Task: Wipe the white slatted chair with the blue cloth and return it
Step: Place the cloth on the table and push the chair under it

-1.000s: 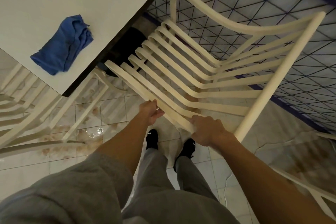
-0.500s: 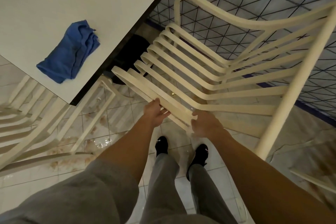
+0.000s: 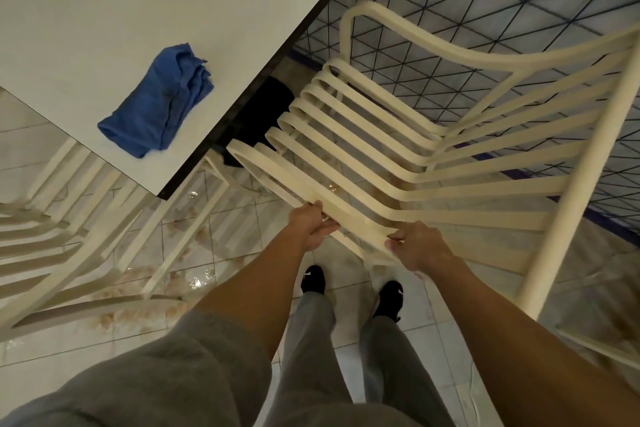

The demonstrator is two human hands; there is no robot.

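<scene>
Both hands grasp the nearest slat of the white slatted chair [image 3: 398, 149]: the left hand [image 3: 311, 225] curls around it, and the right hand [image 3: 419, 248] clamps the same slat toward 3 o'clock. The chair spreads away toward 1 o'clock. At 10 o'clock the crumpled blue cloth [image 3: 157, 104] lies on the white worktop [image 3: 104, 10]. Below is a stained tiled floor [image 3: 214, 236]; a second white chair [image 3: 69, 246] stands at 9 o'clock.

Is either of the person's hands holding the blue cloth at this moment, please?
No, the blue cloth lies on the table, while the left hand and right hand grip the white slatted chair.
</scene>
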